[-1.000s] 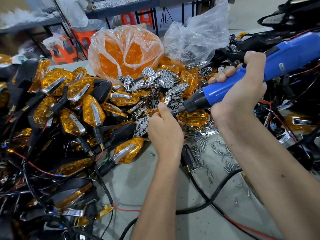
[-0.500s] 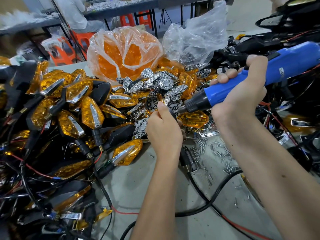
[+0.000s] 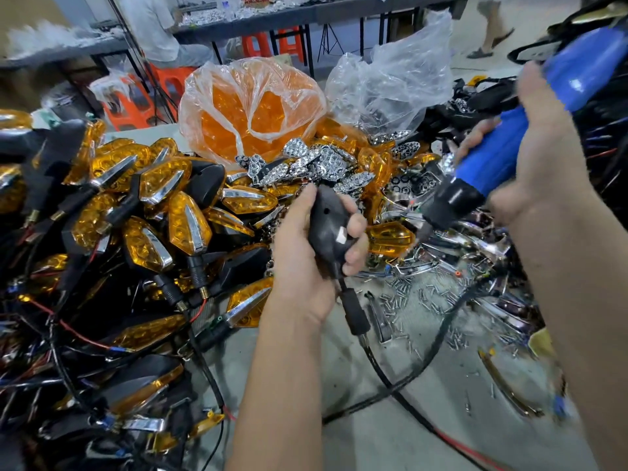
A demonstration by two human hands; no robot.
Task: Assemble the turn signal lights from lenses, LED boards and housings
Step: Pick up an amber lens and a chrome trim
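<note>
My left hand (image 3: pixel 307 256) grips a black turn signal housing (image 3: pixel 328 229), its stalk and wire hanging below my palm. My right hand (image 3: pixel 540 158) wraps the blue electric screwdriver (image 3: pixel 503 158), its tip apart from the housing, just right of it.

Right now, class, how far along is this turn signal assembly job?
Done: a big pile of finished amber-lens lights. In hand: the left hand grips a black housing, and the right hand holds the blue screwdriver. Left: bagged lenses, loose reflectors and screws.
</note>
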